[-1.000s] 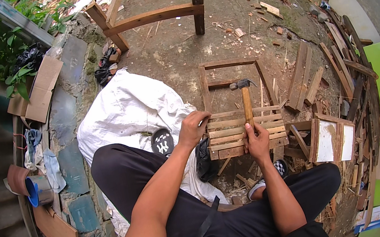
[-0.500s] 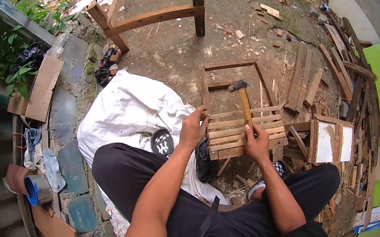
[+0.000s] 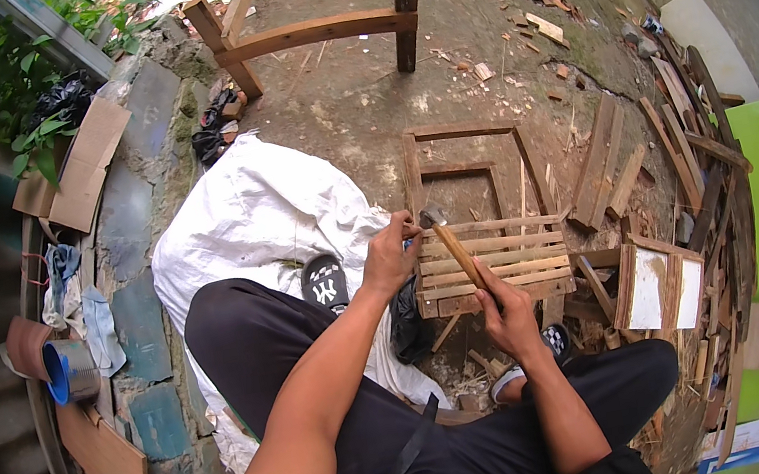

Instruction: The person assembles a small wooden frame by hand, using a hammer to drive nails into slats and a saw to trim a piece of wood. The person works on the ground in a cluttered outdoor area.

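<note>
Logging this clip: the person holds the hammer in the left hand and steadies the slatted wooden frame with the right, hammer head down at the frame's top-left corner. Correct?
Not quite: the hands are swapped. In the head view the right hand grips the hammer, and the left hand steadies the slatted wooden frame. The hammer head is indeed at the frame's top-left corner.

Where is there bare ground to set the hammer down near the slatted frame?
Bare dirt lies between the slatted frame and the wooden bench frame, beside the white sack. To the right, loose planks and stacked frames crowd the ground.
</note>
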The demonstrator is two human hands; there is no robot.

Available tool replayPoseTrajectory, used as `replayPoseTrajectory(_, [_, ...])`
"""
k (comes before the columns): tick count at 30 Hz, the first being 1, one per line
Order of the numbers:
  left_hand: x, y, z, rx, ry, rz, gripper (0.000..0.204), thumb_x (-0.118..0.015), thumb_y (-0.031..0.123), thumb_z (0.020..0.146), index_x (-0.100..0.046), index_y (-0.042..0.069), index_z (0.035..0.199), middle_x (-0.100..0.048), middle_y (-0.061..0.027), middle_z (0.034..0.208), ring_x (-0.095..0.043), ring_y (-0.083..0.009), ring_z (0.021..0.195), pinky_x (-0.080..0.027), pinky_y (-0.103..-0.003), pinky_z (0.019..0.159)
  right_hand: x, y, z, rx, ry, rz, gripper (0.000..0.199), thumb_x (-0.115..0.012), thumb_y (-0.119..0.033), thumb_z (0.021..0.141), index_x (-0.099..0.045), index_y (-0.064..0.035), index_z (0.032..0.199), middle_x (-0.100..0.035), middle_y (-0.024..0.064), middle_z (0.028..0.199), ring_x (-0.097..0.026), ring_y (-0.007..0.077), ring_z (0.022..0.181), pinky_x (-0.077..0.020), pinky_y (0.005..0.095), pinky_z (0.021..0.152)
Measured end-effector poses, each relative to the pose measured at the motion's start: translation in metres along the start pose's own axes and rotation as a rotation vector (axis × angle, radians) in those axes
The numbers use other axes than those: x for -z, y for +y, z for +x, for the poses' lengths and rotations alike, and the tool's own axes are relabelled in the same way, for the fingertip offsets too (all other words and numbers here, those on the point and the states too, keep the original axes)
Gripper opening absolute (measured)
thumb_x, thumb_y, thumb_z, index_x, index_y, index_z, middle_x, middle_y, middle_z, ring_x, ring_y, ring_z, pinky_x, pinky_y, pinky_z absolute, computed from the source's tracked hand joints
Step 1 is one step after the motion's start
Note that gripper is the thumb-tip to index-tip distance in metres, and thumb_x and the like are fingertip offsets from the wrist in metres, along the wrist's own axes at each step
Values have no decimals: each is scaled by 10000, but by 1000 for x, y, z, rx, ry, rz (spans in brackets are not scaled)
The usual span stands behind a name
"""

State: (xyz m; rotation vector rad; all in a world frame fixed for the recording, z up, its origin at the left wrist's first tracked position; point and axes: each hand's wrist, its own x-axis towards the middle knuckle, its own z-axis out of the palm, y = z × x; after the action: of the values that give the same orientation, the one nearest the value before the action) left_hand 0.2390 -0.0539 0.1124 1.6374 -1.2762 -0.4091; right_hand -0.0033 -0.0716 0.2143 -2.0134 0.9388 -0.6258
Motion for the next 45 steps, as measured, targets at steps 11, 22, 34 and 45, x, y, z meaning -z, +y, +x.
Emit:
replayPoseTrajectory(11, [0,0,0,33,9,-8,374,-764,35,897,-522,46,1182,-755,-181,958,-757,-369,918,-593,-435,752,-7,4,-8,16,16,-41,594,-625,20,984,-533,-149,1546,-728,260,1100,-734,417,985,-569,448,840])
replayPoseTrajectory(22, [3,-1,1,17,7,53,354,-776,23,898,-518,36,1139,-782,-181,931,-791,-308,921,-625,-384,756,-10,-9,-6,51,50,-44,596,-628,16,982,-528,-135,1550,-731,246,1056,-734,407,943,-567,442,823])
replayPoseTrajectory(34, [3,0,-2,20,6,67,342,-779,23,897,-531,26,1133,-778,-189,944,-787,-322,935,-620,-395,760,-7,-14,-7,126,127,-51,610,-625,6,987,-503,-135,1567,-723,257,1027,-731,415,932,-563,450,809])
replayPoseTrajectory(45, [8,3,-1,-38,-18,55,228,-741,13,918,-606,-9,1100,-747,-182,974,-779,-300,901,-626,-368,782,5,-13,-1,-75,91,2,534,-608,-21,1009,-542,-97,1533,-729,286,1159,-756,388,1020,-568,397,866])
